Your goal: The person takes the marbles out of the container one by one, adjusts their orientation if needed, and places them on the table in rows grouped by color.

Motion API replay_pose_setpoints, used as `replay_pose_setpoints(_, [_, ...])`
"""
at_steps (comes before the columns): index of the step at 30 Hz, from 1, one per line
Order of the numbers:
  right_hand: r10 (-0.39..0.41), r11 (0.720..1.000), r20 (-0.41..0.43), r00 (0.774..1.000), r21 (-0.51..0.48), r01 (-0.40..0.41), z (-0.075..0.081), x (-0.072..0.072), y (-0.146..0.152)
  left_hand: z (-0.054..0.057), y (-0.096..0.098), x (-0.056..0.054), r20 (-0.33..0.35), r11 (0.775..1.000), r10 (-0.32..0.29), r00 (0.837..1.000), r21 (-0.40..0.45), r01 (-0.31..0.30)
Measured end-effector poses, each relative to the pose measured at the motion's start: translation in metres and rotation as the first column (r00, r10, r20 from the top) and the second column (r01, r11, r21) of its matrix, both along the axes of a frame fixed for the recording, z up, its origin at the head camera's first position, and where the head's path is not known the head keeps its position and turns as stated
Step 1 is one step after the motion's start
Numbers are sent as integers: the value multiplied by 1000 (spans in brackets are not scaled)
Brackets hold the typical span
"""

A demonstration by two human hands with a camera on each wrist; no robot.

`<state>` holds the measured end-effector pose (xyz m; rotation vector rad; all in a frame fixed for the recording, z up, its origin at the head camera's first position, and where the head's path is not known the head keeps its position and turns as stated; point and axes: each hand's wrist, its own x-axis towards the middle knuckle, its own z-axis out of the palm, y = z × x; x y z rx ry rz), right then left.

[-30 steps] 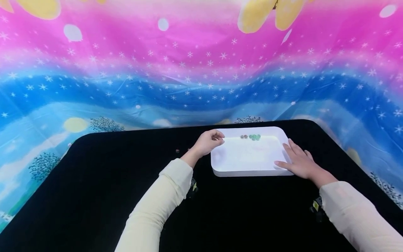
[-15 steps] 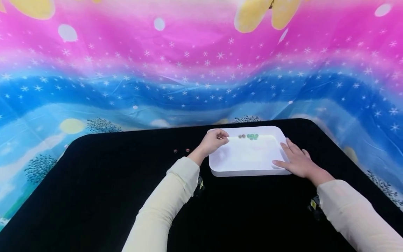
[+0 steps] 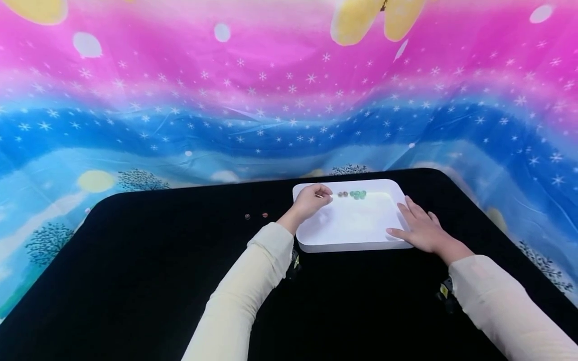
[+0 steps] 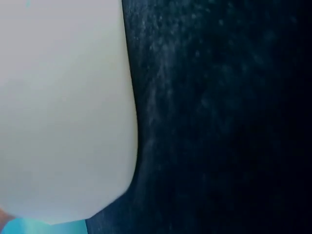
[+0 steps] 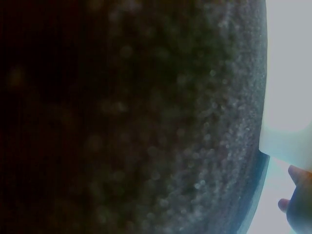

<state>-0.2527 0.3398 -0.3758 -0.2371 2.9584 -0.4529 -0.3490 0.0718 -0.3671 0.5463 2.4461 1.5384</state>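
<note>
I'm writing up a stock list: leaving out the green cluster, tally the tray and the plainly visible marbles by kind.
White tray: 1
Brownish marbles in the tray: 2
Loose marbles on the black tablecloth: 2
Total: 5

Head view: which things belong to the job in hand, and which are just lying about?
Likely part of the job:
White tray
Green marbles, in the tray
Two brownish marbles, beside them
Two loose marbles, outside, left (probably)
Left hand
Right hand, at the tray's right edge

Just surroundings:
Black table
Patterned backdrop
</note>
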Motion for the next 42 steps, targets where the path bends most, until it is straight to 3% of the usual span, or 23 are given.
replay_pose_setpoints(9, [-9,1000,8,1000,8,9,0,-1,1,-4,13,1,1,998,6,1000,60,-6])
replay_pose_setpoints(30, [-17,1000,12,1000,7,17,1,0,-1,-4,38,-7,22,996,72,997,57,-73])
replay_pose_setpoints(42, [-26,1000,9,1000,17,26,3,1,-2,0,40,-13,22,991,105,994,79,-106])
